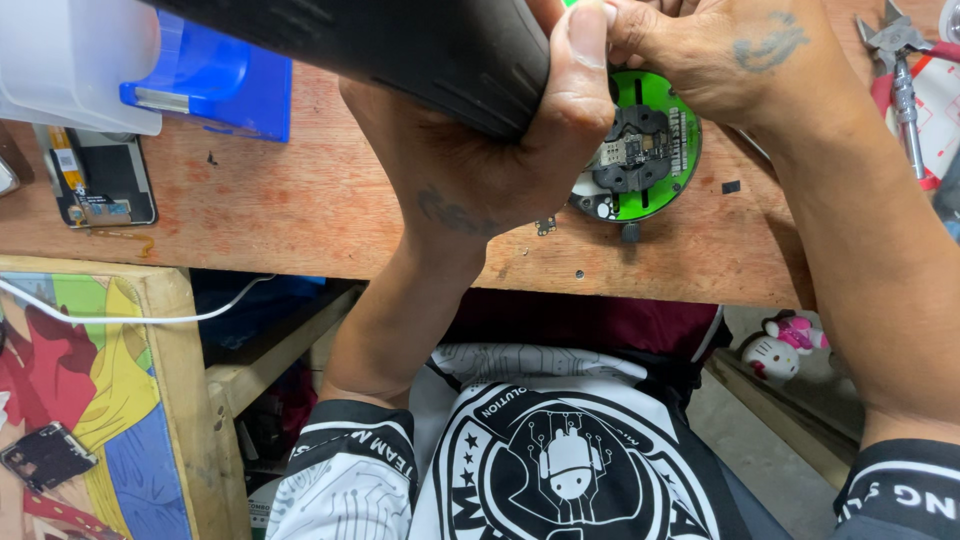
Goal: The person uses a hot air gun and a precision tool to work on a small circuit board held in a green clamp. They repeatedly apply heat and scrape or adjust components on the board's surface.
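Head view, looking down over a wooden surface (330, 200). The left hand (500, 150) was wrapped around the thick black barrel of a handheld tool (400, 50), fingers curled under it and the thumb (580, 60) pressed along its end. The right hand (720, 50) lay just beside it, its fingers bunched together near the tip of the tool; what they pinched could not be told, since the fingertips were hidden behind the left thumb. Directly under both hands sat a round green fixture (665, 150), resting on the surface near its front edge, with a small circuit board (635, 150) clamped in black holders at its centre. A tiny loose component (545, 227) lay on the wood just left of the fixture. At the far left lay a dismantled phone part (100, 180), beside a blue plastic case (220, 85) and a white container (70, 60). Red-handled pliers (900, 70) lay at the right edge. A white cable (140, 315) crossed a colourful board (90, 400) below the surface.
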Available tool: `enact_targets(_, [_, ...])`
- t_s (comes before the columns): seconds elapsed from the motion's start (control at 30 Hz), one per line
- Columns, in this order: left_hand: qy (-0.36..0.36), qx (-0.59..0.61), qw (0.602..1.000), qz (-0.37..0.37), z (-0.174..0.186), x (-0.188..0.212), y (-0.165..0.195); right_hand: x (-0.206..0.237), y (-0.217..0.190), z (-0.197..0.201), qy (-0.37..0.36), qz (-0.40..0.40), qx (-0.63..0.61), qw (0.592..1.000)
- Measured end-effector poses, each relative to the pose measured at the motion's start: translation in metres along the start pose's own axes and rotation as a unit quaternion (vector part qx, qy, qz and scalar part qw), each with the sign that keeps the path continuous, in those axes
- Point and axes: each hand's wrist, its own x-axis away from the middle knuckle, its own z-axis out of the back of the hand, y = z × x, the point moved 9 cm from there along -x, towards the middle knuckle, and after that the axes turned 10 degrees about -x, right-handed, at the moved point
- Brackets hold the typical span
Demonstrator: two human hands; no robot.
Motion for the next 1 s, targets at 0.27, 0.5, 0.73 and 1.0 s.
enact_targets(0.27, [0.012,-0.029,1.000,0.001,0.002,0.000,0.003,0.006,0.013,0.004,0.026,-0.094,0.016,0.995])
enact_targets(0.5, [0.021,-0.017,1.000,-0.001,0.005,-0.003,0.000,0.004,0.012,0.002,0.017,-0.086,0.008,0.996])
enact_targets(0.73, [-0.004,0.052,0.999,0.015,0.001,-0.003,-0.004,0.002,0.019,0.000,0.001,-0.056,-0.045,0.997])
enact_targets(1.0, [0.018,-0.031,0.999,-0.008,0.003,-0.002,0.000,0.000,-0.005,-0.010,-0.070,0.176,0.248,0.950])
